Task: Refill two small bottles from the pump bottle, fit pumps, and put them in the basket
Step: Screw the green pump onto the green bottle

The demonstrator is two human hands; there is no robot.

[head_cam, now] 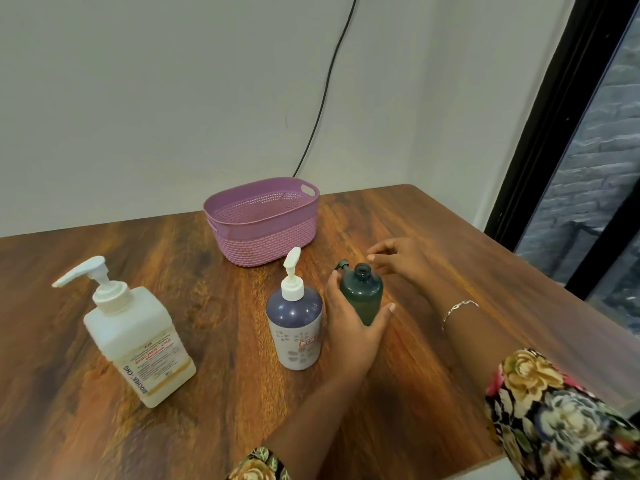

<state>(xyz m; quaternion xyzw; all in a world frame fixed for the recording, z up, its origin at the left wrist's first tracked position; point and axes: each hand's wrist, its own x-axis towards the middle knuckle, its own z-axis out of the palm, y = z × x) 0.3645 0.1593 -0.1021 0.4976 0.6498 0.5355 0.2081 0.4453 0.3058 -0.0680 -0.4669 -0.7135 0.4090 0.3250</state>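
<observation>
The left hand [349,329] wraps the green bottle [362,292] mid-body; it is probably light, slippery plastic. The right hand [403,261] hovers loosely spread, empty.

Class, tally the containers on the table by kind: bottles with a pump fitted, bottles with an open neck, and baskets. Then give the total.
Bottles with a pump fitted: 2 (large white bottle, purple bottle)
Bottles with an open neck: 1 (green bottle, gripped by the left hand)
Baskets: 1 (pink basket)
Total: 4
</observation>
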